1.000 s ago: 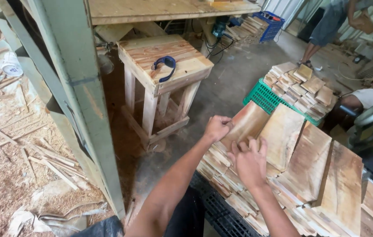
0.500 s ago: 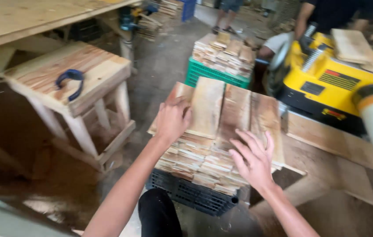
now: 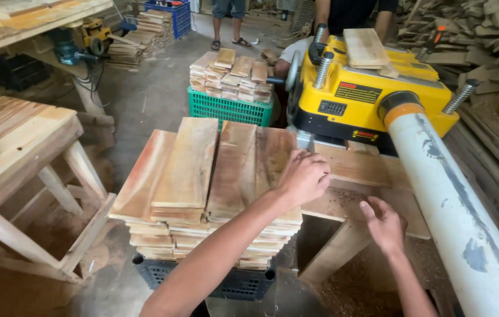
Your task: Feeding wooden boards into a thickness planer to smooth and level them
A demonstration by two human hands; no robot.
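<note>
Beside the yellow planer (image 3: pixel 373 88), both hands have swung right off the stack's top: left hand (image 3: pixel 303 176) curls loosely on the board stack's (image 3: pixel 202 176) right edge, right hand (image 3: pixel 385 223) lies flat, fingers together, on the outfeed board (image 3: pixel 355 167).

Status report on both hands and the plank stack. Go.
Left hand resting on right edge of plank stack. Right hand flat on planer's wooden outfeed table. Yellow planer and white dust hose close beside.
</note>
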